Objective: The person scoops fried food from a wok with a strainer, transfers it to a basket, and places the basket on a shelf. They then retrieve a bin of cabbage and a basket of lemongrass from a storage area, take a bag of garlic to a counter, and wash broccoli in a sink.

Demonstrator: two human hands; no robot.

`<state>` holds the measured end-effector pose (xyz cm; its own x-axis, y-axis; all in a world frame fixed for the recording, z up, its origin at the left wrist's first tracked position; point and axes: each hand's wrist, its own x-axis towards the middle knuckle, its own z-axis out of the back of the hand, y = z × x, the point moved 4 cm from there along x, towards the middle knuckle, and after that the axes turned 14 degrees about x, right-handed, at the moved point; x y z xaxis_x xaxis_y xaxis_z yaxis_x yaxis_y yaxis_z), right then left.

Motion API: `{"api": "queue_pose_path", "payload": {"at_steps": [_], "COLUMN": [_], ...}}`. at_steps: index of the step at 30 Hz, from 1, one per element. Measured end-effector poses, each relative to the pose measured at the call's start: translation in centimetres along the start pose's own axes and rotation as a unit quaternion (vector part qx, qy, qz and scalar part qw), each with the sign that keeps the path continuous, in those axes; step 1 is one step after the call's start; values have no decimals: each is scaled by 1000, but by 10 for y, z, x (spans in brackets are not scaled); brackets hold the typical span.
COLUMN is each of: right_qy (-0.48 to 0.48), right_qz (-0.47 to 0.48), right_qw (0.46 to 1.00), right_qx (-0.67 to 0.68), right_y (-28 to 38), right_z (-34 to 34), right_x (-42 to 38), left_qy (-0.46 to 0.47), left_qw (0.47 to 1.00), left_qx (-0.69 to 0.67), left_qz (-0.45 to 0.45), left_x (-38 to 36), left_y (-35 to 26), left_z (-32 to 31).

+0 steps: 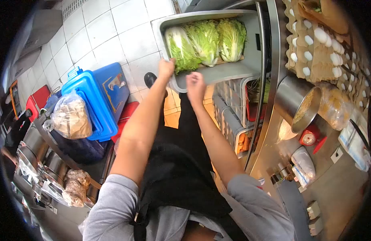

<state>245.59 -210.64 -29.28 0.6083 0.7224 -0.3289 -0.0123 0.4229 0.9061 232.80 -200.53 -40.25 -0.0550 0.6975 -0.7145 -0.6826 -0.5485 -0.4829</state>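
Observation:
A grey plastic bin point(205, 16) holds several heads of leafy green cabbage point(207, 40) lying side by side toward its far side. My left hand point(166, 69) is closed on the bin's left rim near the front corner. At the front edge of the bin, close to the lowest leaves, my right hand point(196, 85) has its fingers curled; whether anything is between them is too small to tell.
Stacked crates point(227, 108) stand right of my legs. On the right counter are egg trays point(310, 48), a metal pot point(296, 102) and a red scale point(310, 135). A blue lidded box point(87, 102) with a bag point(71, 114) on it is at left.

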Motion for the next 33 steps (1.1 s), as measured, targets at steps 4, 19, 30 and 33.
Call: {"api": "queue_pose_path", "payload": {"at_steps": [4, 19, 30, 33], "right_qy": [-247, -114, -131, -129], "right_qz": [-269, -269, -331, -307], "right_qw": [926, 924, 869, 851], "right_qx": [94, 246, 344, 406], "right_y": [-48, -100, -91, -106], "right_z": [92, -36, -2, 19], "right_x": [4, -95, -74, -48], "left_qy": [17, -56, -81, -53], "left_qw": [986, 922, 937, 955], "left_qx": [-160, -324, -294, -268], "left_qz": [-35, 204, 169, 116], "left_x": [-54, -152, -106, -81], "left_y": [-13, 226, 208, 144], "left_z": [35, 187, 155, 145]}}
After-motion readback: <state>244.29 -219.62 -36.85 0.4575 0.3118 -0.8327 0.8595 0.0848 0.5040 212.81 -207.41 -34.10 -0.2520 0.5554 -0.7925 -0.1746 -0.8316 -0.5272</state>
